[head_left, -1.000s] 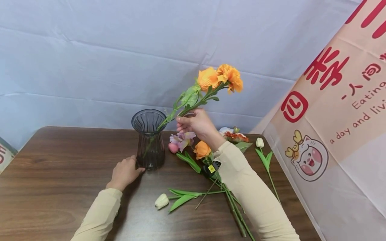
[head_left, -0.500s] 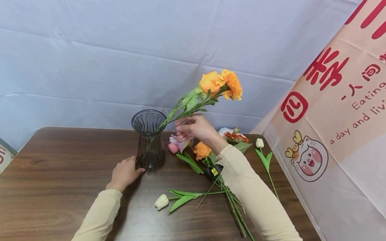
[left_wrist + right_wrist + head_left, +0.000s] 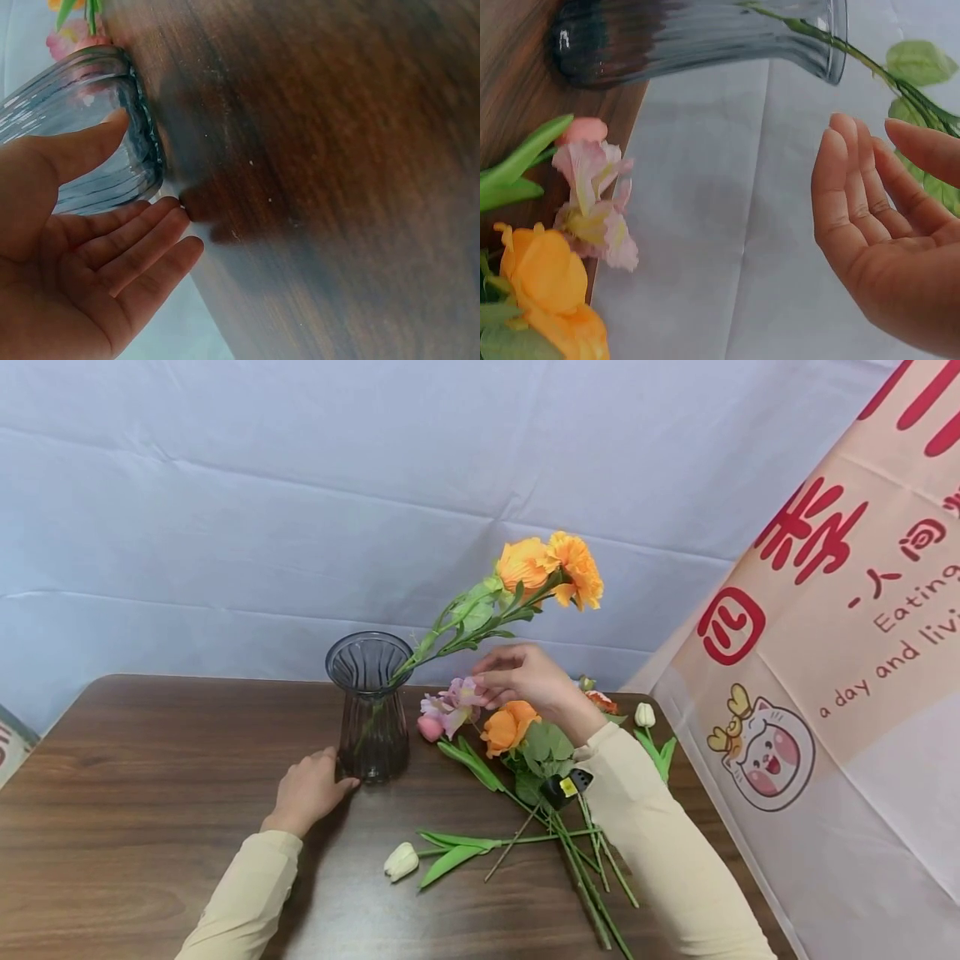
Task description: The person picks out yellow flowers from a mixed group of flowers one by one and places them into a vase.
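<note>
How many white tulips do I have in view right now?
2: a near white tulip at the front of the table, and a far white tulip by its right edge, beyond the right sleeve. More may be hidden behind that sleeve.

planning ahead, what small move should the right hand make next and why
Probably lower the right hand to the loose orange flower and pinch it: that hand looks empty, two orange flowers already lean in the vase, and this one lies nearby.

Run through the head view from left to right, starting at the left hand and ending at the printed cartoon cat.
Left hand, grey glass vase, pale purple iris, lower orange rose, far white tulip, printed cartoon cat.
</note>
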`<state>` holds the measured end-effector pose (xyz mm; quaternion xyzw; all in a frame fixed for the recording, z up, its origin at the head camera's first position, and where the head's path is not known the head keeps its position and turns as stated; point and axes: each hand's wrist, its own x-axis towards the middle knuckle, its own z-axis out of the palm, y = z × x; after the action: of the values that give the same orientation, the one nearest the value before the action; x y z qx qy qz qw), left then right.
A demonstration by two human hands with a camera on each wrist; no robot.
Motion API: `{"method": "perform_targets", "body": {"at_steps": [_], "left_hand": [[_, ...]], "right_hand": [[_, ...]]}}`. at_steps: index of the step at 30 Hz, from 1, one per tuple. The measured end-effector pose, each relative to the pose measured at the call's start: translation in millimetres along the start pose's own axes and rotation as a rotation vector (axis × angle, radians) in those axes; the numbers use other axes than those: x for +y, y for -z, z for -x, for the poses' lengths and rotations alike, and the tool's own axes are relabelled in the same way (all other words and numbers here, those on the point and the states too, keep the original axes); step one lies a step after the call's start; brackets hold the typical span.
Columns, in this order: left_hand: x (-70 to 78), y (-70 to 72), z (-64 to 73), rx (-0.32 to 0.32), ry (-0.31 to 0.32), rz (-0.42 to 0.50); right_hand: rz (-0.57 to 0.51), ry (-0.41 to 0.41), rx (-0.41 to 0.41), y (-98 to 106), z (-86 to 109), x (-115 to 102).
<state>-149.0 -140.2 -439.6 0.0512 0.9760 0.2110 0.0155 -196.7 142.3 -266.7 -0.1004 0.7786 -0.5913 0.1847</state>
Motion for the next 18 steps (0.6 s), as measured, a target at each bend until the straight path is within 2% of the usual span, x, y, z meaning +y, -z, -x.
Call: {"method": "perform_targets", "body": {"at_steps": [4, 18], "left_hand": [[-0.1, -0.2, -0.2, -0.002, 0.005, 0.003], [0.1, -0.2, -0.7, -0.007, 0.006, -0.004]], "right_hand": [[-0.003, -0.004, 0.011, 9.1, 4.4, 4.1], [-0.057, 0.003, 0.122, 26.7, 22.4, 29.8]]}}
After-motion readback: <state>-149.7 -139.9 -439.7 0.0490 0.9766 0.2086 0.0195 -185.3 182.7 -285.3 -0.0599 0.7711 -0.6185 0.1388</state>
